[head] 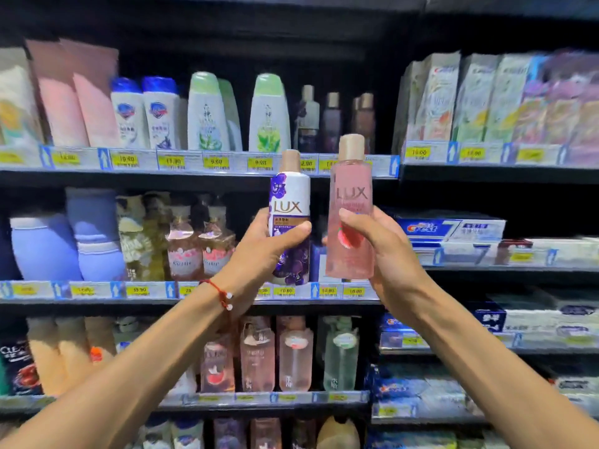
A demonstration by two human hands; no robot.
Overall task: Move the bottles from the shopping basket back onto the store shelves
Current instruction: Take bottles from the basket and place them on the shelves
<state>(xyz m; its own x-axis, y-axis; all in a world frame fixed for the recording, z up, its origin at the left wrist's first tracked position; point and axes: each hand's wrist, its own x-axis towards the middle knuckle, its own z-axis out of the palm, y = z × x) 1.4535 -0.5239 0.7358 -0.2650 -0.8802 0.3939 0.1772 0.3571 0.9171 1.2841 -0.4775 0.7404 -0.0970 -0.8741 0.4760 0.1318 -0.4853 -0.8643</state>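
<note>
We have a single view, from a wide-angle camera worn on the head. We face the shelves (97,175) straight on from near, level with their upper rows, which bend at the frame's edges; lower rows run off the bottom.

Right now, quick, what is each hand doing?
Left hand: grips the purple-and-white LUX bottle.
Right hand: grips the pink LUX bottle.

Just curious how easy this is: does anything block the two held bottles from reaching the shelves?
Nothing visible does. The left hand grips the purple bottle, the right hand the pink bottle, both in open air before the shelves. The spot directly behind them is hidden.
</note>
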